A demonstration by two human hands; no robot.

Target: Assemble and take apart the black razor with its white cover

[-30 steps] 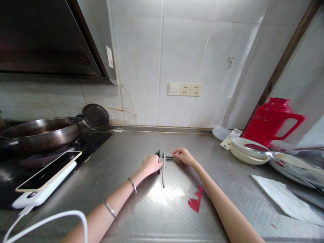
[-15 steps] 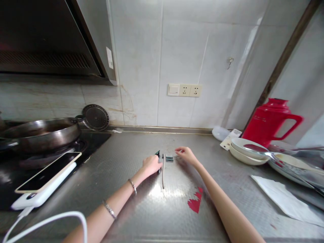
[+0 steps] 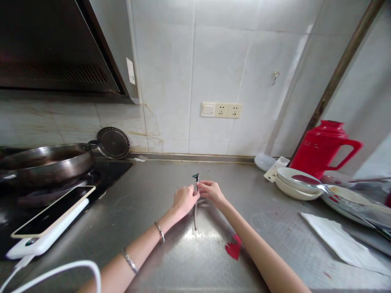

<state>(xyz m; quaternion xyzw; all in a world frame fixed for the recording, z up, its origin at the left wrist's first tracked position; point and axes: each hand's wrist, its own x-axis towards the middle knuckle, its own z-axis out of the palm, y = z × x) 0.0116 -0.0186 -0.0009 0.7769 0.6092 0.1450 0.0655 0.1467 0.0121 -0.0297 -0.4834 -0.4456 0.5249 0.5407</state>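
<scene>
Near the middle of the steel counter, my left hand (image 3: 185, 200) is closed on a small razor (image 3: 197, 179), whose dark green head points up and away from me. My right hand (image 3: 213, 192) meets it from the right, its fingertips pinched on the razor's handle just below the head. Beneath both hands a thin grey-brown strip (image 3: 195, 217) lies on the counter, its upper part hidden by my fingers. A torn red piece (image 3: 233, 249) lies nearer to me, partly behind my right forearm.
At left, a pan (image 3: 49, 165) sits on the black stove beside a phone (image 3: 55, 209) on a white power bank with a cable. At right are stacked bowls (image 3: 297, 189), a red flask (image 3: 322, 148), a plate and a white paper (image 3: 342, 240).
My right hand has moved left onto the razor. The razor is raised and more upright in my left hand. The small green pieces between the hands are now hidden.
</scene>
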